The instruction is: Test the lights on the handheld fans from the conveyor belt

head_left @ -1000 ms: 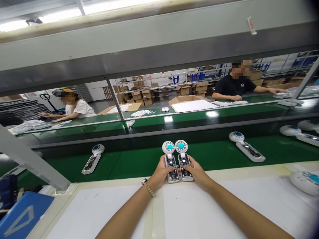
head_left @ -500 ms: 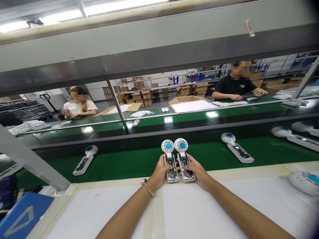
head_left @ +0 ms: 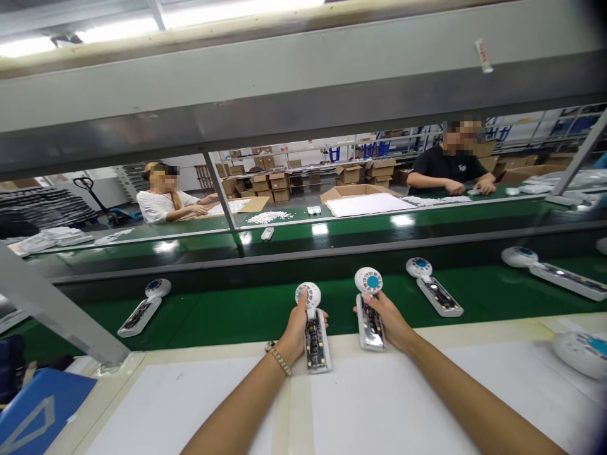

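Note:
My left hand (head_left: 294, 330) grips a white device (head_left: 317, 346) with a round vented head, blue at the centre, and a clear-fronted body that shows a circuit board. Its thumb lies on the round head. My right hand (head_left: 391, 321) is closed round a second white round-headed device (head_left: 370, 327), its thumb near the neck. The two devices are held apart, heads away from me, over the near edge of the green conveyor belt (head_left: 265, 313). The fingers behind both bodies are mostly hidden.
More such devices lie on the belt: one at left (head_left: 140, 316), one at right (head_left: 440, 296), another further right (head_left: 566, 278). A white-blue rounded part (head_left: 581, 354) sits on the table's right. Beyond a metal post (head_left: 220, 189), two people work at another belt.
My hands have moved apart. The left device has come lower and nearer me, and my left thumb now rests on its head. The devices on the belt have shifted left.

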The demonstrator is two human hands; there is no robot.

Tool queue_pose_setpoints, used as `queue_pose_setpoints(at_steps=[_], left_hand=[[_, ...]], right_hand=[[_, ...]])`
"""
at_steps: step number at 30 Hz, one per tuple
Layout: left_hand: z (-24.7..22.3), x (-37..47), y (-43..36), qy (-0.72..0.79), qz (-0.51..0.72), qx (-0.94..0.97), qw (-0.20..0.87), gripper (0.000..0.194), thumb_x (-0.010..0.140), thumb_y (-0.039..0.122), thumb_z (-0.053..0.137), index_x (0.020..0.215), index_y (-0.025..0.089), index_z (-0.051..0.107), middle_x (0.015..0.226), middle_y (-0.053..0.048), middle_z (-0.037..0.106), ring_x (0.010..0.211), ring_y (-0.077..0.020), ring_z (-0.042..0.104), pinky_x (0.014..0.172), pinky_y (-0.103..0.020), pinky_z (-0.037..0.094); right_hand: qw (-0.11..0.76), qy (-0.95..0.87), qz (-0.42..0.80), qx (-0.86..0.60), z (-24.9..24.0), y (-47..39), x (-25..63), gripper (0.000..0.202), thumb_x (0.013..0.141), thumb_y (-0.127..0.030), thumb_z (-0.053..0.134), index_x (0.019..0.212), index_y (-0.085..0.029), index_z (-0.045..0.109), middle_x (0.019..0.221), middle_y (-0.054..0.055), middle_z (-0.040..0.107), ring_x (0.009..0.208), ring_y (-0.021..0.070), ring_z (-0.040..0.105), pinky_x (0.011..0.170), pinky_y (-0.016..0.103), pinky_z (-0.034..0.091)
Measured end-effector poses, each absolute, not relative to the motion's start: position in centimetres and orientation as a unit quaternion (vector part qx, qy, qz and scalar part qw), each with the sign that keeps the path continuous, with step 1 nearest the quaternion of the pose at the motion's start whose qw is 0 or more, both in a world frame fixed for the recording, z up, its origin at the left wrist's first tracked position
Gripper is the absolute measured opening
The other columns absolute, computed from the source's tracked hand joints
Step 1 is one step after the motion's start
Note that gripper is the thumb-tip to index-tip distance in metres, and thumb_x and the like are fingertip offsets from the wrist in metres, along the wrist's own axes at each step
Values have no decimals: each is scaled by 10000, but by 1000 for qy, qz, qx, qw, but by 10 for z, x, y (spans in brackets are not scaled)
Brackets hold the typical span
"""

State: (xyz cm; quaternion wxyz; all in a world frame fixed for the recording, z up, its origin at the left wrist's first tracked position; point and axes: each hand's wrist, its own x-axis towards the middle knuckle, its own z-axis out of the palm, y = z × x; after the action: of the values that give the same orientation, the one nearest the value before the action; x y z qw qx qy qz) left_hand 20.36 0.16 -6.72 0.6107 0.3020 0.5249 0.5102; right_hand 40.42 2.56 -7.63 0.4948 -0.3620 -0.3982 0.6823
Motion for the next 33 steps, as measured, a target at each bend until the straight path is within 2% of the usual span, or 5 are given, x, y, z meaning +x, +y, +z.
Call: queue_pose_setpoints(at_steps=[7,12,17,25,33], left_hand=[[-79,181,15,596,630,338,365,572,672,472,667,1096,160,444,999,-111,589,899,-218,578,776,-325,445],[-76,191,1,588,620,469,224,423,811,395,518,1167,198,401,1295,-116,388,1242,-244,319,1041,-379,217],[-74,209,-15,511,563,639,120,310,852,273,439,1149,193,396,1281,-130,382,1210,-239,350,1021,-416,255],[-69,218,-28,394,479,771,144,210,834,203,417,984,188,563,1124,-145,514,1121,-275,436,970,-475,319],[-77,217,-22,415,510,744,122,370,805,142,440,1170,182,481,1257,-145,443,1215,-268,369,1028,-485,271]], right_hand=[[528,-566,449,-447,-97,45,415,742,672,-392,682,1298,-226,320,1268,121,484,1176,266,455,955,396,388],[595,-534,313,-513,-97,49,428,529,781,-407,496,1243,-188,360,1173,137,535,1032,230,553,866,359,449],[598,-420,180,-658,-90,57,485,490,793,-381,374,1210,-125,348,1072,163,538,968,274,543,851,425,407],[452,-514,245,-687,-93,56,485,306,535,-422,683,697,-194,560,764,107,615,875,378,561,797,490,371],[476,-538,448,-531,-85,26,440,445,738,-508,536,1054,-194,515,853,62,665,827,255,631,690,356,497]])
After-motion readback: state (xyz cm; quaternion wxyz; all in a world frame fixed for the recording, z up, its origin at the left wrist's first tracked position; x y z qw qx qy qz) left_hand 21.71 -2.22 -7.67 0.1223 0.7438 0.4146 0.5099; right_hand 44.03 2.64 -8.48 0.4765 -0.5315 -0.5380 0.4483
